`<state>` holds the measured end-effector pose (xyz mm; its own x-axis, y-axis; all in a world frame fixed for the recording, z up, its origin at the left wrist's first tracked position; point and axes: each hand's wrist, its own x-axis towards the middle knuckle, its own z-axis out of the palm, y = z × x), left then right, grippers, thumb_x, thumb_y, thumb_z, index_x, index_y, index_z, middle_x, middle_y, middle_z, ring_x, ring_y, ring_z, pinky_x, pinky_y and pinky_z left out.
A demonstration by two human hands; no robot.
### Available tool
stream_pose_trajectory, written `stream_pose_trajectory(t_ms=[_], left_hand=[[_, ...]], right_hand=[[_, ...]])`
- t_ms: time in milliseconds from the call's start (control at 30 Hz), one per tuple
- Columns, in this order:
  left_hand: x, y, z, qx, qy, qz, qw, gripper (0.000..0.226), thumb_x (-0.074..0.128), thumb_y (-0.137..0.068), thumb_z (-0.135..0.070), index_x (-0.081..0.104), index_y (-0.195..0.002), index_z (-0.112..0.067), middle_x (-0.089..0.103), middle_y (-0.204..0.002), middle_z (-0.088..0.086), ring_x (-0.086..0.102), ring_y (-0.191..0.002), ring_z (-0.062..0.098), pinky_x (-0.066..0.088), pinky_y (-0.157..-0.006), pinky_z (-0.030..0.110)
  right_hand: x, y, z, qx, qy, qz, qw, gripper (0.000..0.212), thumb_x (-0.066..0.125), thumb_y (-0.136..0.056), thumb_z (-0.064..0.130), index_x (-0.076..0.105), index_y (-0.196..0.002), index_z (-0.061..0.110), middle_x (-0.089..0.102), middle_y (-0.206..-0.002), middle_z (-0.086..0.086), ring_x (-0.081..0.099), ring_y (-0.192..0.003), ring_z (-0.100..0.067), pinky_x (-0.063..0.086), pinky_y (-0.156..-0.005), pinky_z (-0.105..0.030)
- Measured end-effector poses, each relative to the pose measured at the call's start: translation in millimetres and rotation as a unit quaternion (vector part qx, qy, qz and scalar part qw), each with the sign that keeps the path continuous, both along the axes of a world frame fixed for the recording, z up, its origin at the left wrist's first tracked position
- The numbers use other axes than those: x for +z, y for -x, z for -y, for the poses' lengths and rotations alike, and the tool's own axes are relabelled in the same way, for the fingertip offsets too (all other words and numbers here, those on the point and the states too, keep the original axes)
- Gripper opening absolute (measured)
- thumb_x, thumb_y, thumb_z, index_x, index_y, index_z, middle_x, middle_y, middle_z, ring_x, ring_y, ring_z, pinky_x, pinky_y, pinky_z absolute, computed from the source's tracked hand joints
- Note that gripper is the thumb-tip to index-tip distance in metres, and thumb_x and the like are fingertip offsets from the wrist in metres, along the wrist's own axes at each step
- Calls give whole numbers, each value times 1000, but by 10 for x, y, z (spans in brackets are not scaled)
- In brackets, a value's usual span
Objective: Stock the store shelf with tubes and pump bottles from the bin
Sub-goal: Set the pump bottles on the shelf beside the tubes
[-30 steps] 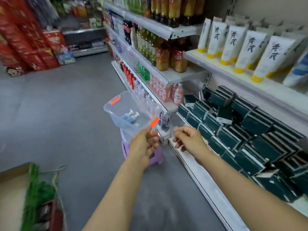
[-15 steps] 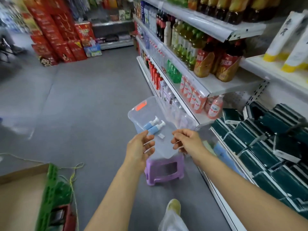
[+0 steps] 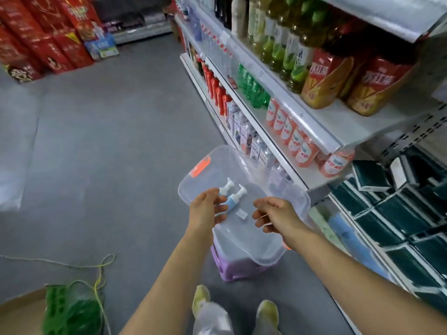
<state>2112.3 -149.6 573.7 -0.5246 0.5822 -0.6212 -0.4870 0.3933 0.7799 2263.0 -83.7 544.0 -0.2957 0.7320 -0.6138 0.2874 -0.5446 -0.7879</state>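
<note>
head view looks down an aisle at a clear plastic bin with orange handle clips that sits on a low purple plastic stool on the grey floor, just beside the white metal store shelf. two small pump bottles with blue bodies and white pump heads lie side by side on the bin's bottom, toward its far left part, pumps pointing away from the person. a small white scrap lies near them in the bin. left hand hangs over the near left part of the bin, its fingers loosely bent and close over the nearer bottle; whether they touch it cannot be told, and they grip nothing that shows. right hand is over the middle of the bin, well clear of the bottles, its fingers curled inward with nothing seen in them. both bare forearms reach in from the bottom edge. on the shelf stand rows of drink bottles: green ones, red-capped ones, pale pink ones on the level nearest the bin, and big red-labelled tea bottles above. dark green boxes are stacked at the right on the lower level. red cartons are piled across the aisle. yellow-green shoes show below, and a green net bag with a yellow-green cord lies at the lower left.
</note>
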Motion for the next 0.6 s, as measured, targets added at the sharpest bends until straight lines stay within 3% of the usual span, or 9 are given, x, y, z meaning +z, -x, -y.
stream_pose_trajectory(t_ms=[167, 333, 467, 500, 567, 600], left_hand=[[-536, 495, -605, -52, 59, -12, 997, 13, 54, -95, -16, 63, -102, -11, 64, -82, 3, 60, -64, 16, 51, -59, 27], [-1189, 907, -1116, -126, 145, 7, 981, 18, 51, -92, -9, 56, -76, -15, 54, -76, 4, 52, -65, 17, 44, -60, 27], [-1736, 1183, -1403, -219, 218, -31, 951, 24, 50, -95, -11, 52, -71, -17, 49, -81, 3, 45, -85, 22, 40, -73, 29], [-1852, 1226, -1458, -233, 230, -29, 944, 21, 50, -96, -12, 53, -76, -17, 50, -88, 4, 44, -89, 22, 40, -72, 26], [-2093, 1280, -1551, -263, 245, -26, 933, 9, 50, -97, -13, 56, -104, -12, 49, -107, 8, 42, -95, 21, 40, -66, 24], [-2237, 1293, -1594, -277, 257, -25, 926, 29, 52, -96, -15, 51, -124, -7, 48, -118, 8, 42, -98, 21, 41, -65, 24]], right_hand=[[-489, 299, -288, -63, 46, 14, 997, 12, 56, -93, 12, 64, -97, 4, 63, -73, -11, 58, -56, -20, 42, -46, -23], [-1128, 717, -470, -136, 122, 38, 982, 9, 55, -92, 10, 62, -92, 5, 62, -74, -12, 63, -54, -23, 43, -49, -24], [-1607, 1040, -662, -177, 184, 47, 966, 12, 51, -90, 2, 57, -80, 4, 54, -72, -16, 58, -45, -22, 41, -54, -29], [-1714, 1105, -695, -185, 192, 52, 962, 11, 50, -89, 1, 56, -80, 4, 52, -70, -15, 54, -43, -22, 39, -54, -29], [-1938, 1225, -746, -205, 206, 43, 956, 13, 50, -90, 1, 52, -79, 8, 46, -71, -13, 45, -46, -20, 36, -52, -28], [-2056, 1284, -767, -223, 220, 34, 949, 15, 49, -91, 1, 50, -79, 10, 43, -71, -12, 42, -49, -19, 36, -53, -29]])
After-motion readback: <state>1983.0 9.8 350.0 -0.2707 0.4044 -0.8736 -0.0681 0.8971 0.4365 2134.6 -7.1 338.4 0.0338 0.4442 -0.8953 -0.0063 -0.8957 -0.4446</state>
